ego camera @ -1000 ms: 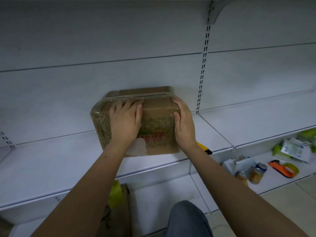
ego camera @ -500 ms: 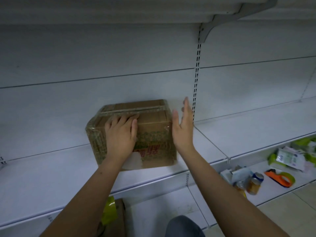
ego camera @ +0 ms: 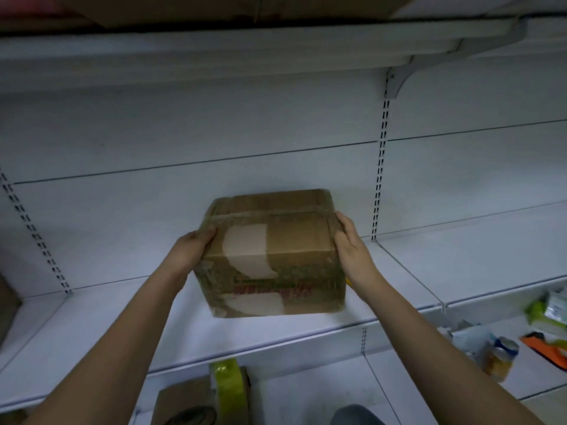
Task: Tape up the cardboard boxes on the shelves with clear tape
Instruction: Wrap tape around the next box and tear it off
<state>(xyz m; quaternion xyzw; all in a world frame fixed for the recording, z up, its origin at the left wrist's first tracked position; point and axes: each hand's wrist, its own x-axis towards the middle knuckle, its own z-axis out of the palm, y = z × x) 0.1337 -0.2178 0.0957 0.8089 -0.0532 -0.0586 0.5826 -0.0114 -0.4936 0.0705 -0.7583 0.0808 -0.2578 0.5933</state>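
A brown cardboard box wrapped with clear tape stands on the white middle shelf, with torn white label patches and red print on its faces. My left hand grips the box's upper left edge, with the fingers bent over onto the top. My right hand holds the box's right side, thumb at the front corner and fingers up along the edge. A yellow-green tape roll lies on the shelf below.
Beneath the roll is a flat cardboard piece. At the lower right are cans, an orange tape dispenser and green packets. An upper shelf carries another carton. A slotted upright runs right of the box.
My left hand left the box's front face and took its left edge. My right hand closed in on the right side. The box has turned, and a large white patch now shows on top.
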